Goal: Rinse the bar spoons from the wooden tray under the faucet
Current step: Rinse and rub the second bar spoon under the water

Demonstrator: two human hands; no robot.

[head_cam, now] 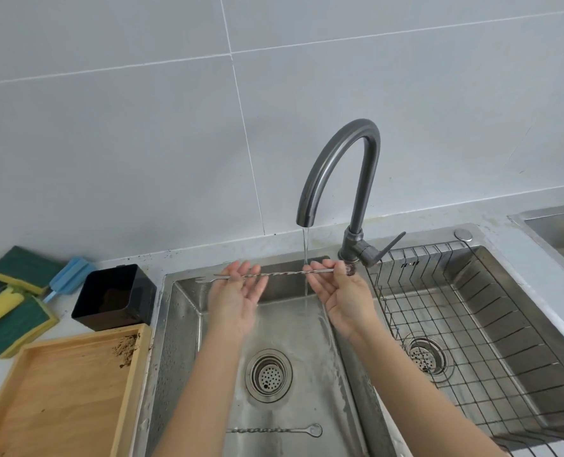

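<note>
A long twisted bar spoon with a fork end at the left lies level across both my hands, under the thin stream of water from the grey faucet. My left hand supports its fork end with the fingers loosely spread. My right hand pinches the other end, where the bowl is dark with dirt. A second bar spoon lies on the bottom of the left sink, near the front. The wooden tray at the left holds no spoons, only some dark crumbs in its far corner.
A black square container stands behind the tray. Green and yellow sponges and a blue brush lie at the far left. The right sink holds a wire rack. The drain strainer sits between my forearms.
</note>
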